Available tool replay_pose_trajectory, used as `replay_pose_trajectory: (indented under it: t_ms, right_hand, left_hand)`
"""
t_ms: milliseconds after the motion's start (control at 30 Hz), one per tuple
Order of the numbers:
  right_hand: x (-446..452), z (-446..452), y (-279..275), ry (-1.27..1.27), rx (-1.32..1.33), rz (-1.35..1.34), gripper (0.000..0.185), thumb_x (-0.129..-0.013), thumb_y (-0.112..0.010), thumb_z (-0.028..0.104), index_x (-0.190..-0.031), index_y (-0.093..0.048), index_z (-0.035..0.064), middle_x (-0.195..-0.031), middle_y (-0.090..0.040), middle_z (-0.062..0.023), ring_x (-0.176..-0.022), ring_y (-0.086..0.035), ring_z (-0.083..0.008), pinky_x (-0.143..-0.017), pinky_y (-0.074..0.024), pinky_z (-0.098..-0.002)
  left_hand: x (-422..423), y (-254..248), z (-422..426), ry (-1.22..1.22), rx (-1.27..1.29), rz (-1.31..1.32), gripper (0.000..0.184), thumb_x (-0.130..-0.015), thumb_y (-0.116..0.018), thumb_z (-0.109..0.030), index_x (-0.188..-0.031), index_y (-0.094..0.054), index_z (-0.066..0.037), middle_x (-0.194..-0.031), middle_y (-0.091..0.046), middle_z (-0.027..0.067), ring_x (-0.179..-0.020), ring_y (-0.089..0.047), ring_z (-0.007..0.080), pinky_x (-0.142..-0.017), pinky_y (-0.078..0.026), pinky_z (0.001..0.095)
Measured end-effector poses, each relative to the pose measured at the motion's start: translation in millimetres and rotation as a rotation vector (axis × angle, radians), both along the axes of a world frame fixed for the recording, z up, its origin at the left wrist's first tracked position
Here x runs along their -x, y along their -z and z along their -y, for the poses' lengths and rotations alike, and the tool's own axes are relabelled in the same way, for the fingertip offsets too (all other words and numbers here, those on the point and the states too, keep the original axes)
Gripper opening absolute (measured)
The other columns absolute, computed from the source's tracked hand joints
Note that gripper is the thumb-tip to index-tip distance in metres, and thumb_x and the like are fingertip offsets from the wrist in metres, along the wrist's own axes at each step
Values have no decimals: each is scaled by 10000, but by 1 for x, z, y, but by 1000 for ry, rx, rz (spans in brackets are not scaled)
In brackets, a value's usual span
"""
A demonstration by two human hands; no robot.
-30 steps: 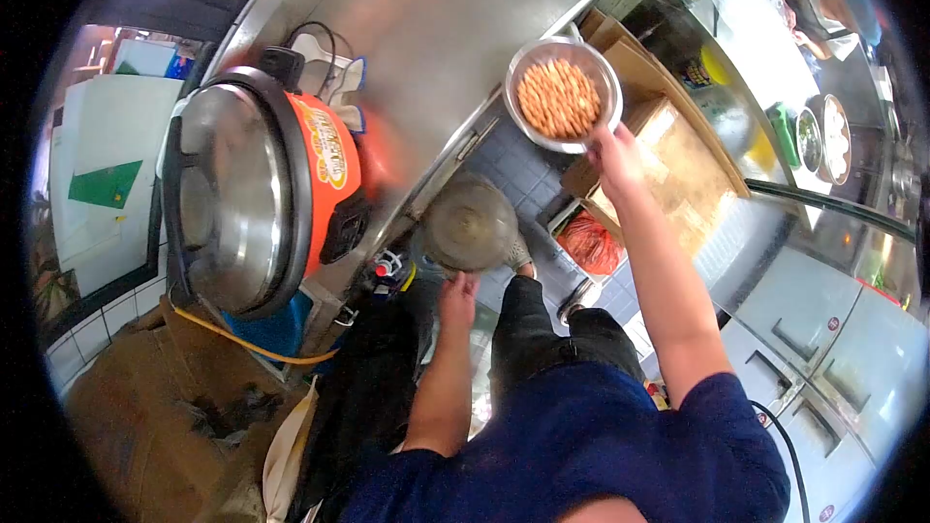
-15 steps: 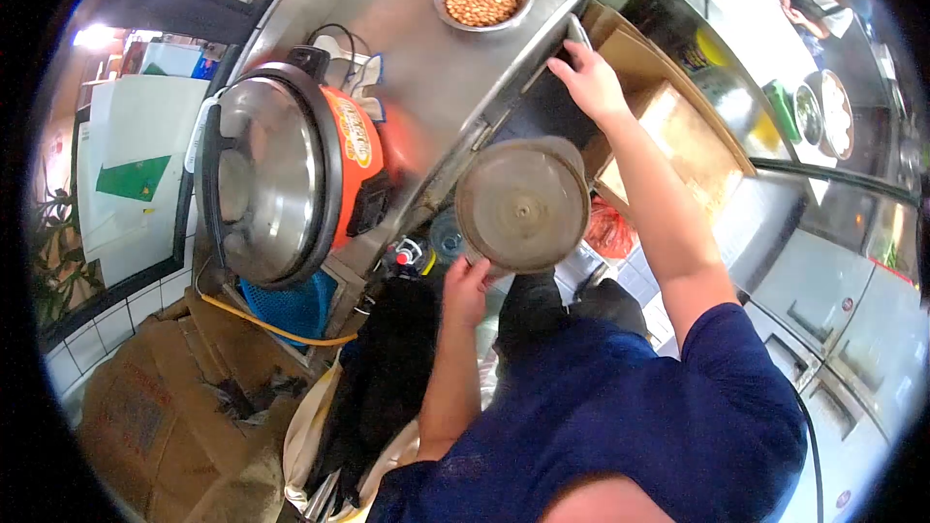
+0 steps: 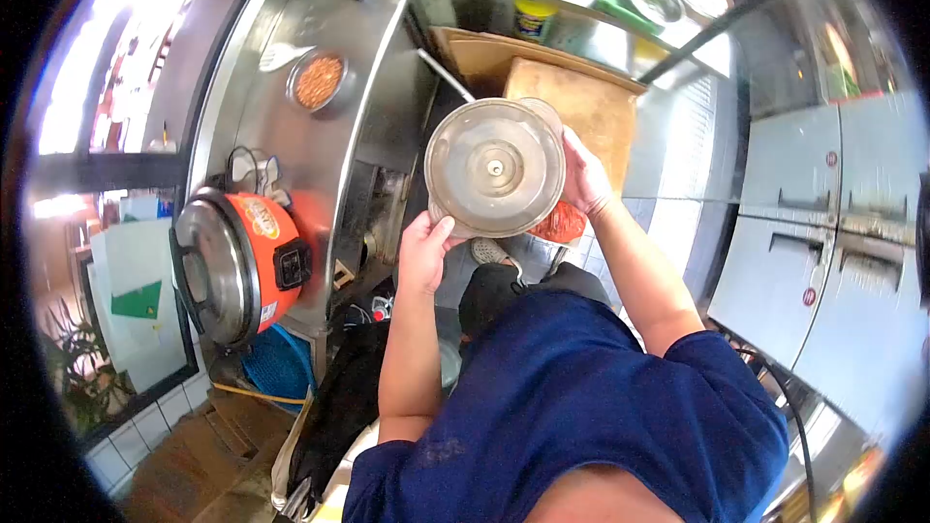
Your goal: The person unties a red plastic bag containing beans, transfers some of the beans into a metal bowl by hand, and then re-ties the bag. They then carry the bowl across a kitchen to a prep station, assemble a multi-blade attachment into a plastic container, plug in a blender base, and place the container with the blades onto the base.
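Note:
Both hands hold a round grey metal pot (image 3: 460, 160) with two side lugs, in front of my body. Its circular top face has a raised ring and a small pale knob or hole at the centre; I cannot tell whether this is a lid. My left hand (image 3: 423, 247) grips the near-left lug, thumb on top. At the opposite side, my right hand (image 3: 586, 174) is closed around the rim by the far-right lug, its fingers partly hidden under the pot. Past the pot lies a cardboard box (image 3: 475, 53) with a wooden board (image 3: 581, 111) in it.
On the steel counter (image 3: 354, 126) to the left stand a large orange cooker (image 3: 254, 257) and a bowl of nuts or beans (image 3: 320, 80). A red bag (image 3: 562, 223) sits below the pot. Grey fridge doors (image 3: 790, 169) are at the right.
My right hand has left the edge beside the counter and come down onto the pot's rim. The pot has moved up and is now held by both hands. The view has turned.

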State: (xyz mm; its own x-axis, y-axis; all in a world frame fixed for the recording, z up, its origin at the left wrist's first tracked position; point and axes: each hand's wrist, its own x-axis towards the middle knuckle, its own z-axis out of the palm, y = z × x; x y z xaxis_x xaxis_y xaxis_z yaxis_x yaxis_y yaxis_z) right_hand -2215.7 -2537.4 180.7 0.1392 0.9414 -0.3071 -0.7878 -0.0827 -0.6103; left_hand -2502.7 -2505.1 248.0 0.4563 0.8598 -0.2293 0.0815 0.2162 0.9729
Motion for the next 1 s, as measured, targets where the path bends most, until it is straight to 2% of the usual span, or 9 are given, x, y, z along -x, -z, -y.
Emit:
replay_pose_trajectory:
  t_ms: [33, 133, 233, 333, 533, 733, 833, 967, 1000]
  right_hand:
    - [-17, 15, 16, 15, -23, 64, 606, -1063, -407, 427, -1539, -336, 59, -1574, -385, -110, -1421, -390, -257, -1192, -283, -418]
    - [-47, 66, 8, 137, 40, 67, 636, -1063, -381, 475, -1550, -314, 70, -1579, -372, -112, -1434, -369, -258, -1193, -280, -427]
    - [-69, 109, 7, 244, -1, -103, 690, -1057, -387, 499, -1553, -295, 27, -1616, -310, -107, -1479, -284, -236, -1222, -196, -394]
    - [-85, 141, -5, 334, -4, 3, 713, -1050, -336, 566, -1569, -263, 81, -1589, -352, -104, -1452, -339, -254, -1203, -255, -433]
    - [-106, 184, -42, 335, -45, 17, 749, -1043, -328, 591, -1566, -259, 59, -1589, -348, -110, -1454, -335, -247, -1206, -247, -423]
    - [-117, 200, -40, 352, -13, 16, 764, -1034, -347, 603, -1556, -281, 48, -1577, -365, -117, -1447, -345, -245, -1200, -263, -413]
    - [-118, 202, -31, 360, -28, 38, 755, -1032, -364, 600, -1550, -300, 54, -1570, -375, -117, -1440, -354, -244, -1200, -266, -412]
    - [-116, 201, -18, 368, -30, 50, 741, -1034, -371, 591, -1546, -311, 59, -1564, -384, -118, -1429, -368, -244, -1194, -282, -411]
    - [-115, 200, -15, 362, -31, 43, 741, -1034, -371, 591, -1546, -312, 59, -1562, -385, -119, -1427, -372, -245, -1192, -287, -410]
  left_hand:
    - [-15, -4, 8, 26, -55, -32, 205, -1004, -530, -38, -1186, -600, 26, -1147, -674, 122, -997, -686, 213, -892, -579, 387]
    - [-59, -13, 35, 74, -250, -105, 217, -1007, -532, -40, -1210, -585, 14, -1156, -670, 112, -978, -687, 194, -846, -603, 371]
    - [-97, -11, 61, 70, -306, -89, 287, -1010, -531, -37, -1295, -556, -9, -1199, -661, 105, -990, -684, 182, -801, -619, 362]
    - [-127, -23, 86, 63, -306, -65, 347, -1013, -527, -38, -1359, -523, -20, -1252, -644, 108, -1015, -680, 185, -785, -624, 360]
    - [-160, -44, 121, 108, -275, -102, 342, -1017, -498, -21, -1357, -459, -15, -1293, -594, 120, -1050, -658, 191, -777, -635, 363]
    - [-170, -26, 140, 156, -518, -148, 279, -1020, -457, 5, -1292, -393, 1, -1288, -552, 148, -1068, -642, 212, -769, -653, 367]
    - [-173, -11, 144, 113, -483, -123, 281, -1024, -449, 7, -1295, -378, 9, -1278, -550, 161, -1056, -644, 221, -761, -659, 363]
    - [-182, -17, 150, -72, -85, -47, 307, -1027, -450, 2, -1323, -370, 17, -1282, -549, 173, -1049, -647, 224, -769, -659, 360]
    - [-180, -15, 150, -77, -100, -56, 315, -1027, -453, -2, -1330, -371, 16, -1287, -548, 175, -1054, -647, 223, -768, -659, 359]
